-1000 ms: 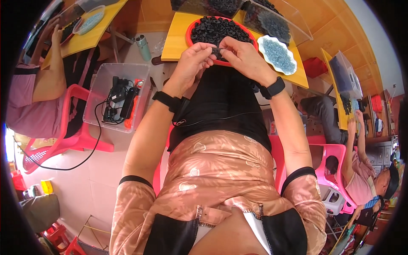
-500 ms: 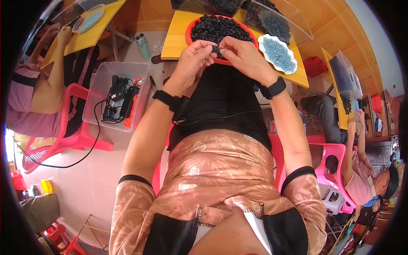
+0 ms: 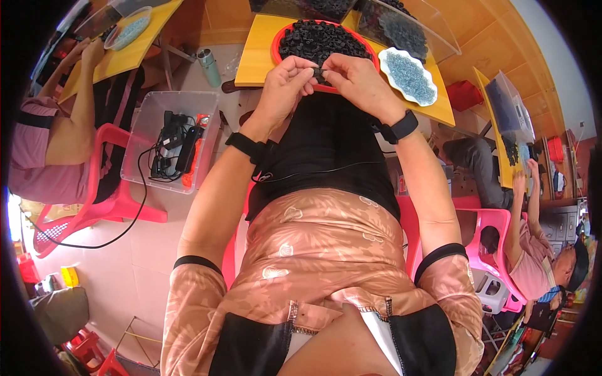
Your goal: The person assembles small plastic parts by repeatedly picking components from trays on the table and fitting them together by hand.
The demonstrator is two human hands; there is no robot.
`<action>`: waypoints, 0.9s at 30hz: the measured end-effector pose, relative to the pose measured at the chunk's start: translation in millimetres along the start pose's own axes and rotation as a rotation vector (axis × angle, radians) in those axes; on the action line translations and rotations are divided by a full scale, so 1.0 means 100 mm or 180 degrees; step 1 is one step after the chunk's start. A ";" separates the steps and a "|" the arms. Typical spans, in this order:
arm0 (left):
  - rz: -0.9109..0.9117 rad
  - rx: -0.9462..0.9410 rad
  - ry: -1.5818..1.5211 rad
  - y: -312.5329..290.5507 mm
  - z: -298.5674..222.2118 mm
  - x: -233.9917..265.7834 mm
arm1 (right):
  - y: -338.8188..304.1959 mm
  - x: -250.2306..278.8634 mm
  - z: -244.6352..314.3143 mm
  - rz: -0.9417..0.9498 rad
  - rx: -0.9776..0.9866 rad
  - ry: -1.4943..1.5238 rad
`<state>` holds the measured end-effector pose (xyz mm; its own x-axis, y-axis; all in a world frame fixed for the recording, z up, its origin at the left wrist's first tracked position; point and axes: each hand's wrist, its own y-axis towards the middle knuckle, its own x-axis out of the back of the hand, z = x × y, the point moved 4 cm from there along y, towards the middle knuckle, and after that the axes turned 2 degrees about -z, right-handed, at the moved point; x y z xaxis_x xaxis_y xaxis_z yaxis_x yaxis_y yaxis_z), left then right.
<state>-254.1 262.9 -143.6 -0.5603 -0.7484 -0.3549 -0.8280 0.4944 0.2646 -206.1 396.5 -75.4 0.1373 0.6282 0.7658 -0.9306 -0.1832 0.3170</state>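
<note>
My left hand [image 3: 288,84] and my right hand [image 3: 360,83] meet in front of me at the near edge of a round red tray [image 3: 276,49]. Between their pinched fingertips is a small black part [image 3: 319,76], mostly covered by the fingers. Both hands are closed on it. A heap of similar black parts [image 3: 323,41] fills the tray just beyond. To the right of my right hand lies a white scalloped dish [image 3: 382,57] holding many tiny pale-blue pieces [image 3: 411,76].
The tray and dish rest on a yellow table [image 3: 256,62]. Clear bins [image 3: 433,37] with black parts stand behind. On the left are a plastic box [image 3: 132,166] of cables, a green flask [image 3: 211,69] and a seated person [image 3: 47,150]. Another person [image 3: 533,250] works at the right.
Both hands stay pinched together in nearly the same place, with slight finger movement around the black part. The view has shifted a little.
</note>
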 end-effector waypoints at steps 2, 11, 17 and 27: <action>-0.0005 -0.0013 0.0090 -0.01 -0.02 0.00 | -0.01 -0.01 0.02 -0.0025 0.0022 -0.0229; 0.0029 -0.0148 -0.0026 0.00 -0.03 -0.03 | -0.05 -0.02 -0.01 0.0124 -0.0635 0.0970; 0.0047 -0.0126 -0.0097 0.00 -0.03 -0.04 | -0.05 -0.04 -0.07 0.0195 -0.0744 0.1501; 0.0077 -0.0340 0.0226 -0.02 -0.08 -0.07 | -0.07 -0.04 -0.06 0.0132 -0.0780 0.1966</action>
<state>-248.2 262.9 -134.4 -0.5739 -0.7682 -0.2838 -0.8050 0.4656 0.3677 -202.3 399.6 -84.4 -0.0523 0.9556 0.2901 -0.9911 -0.0852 0.1018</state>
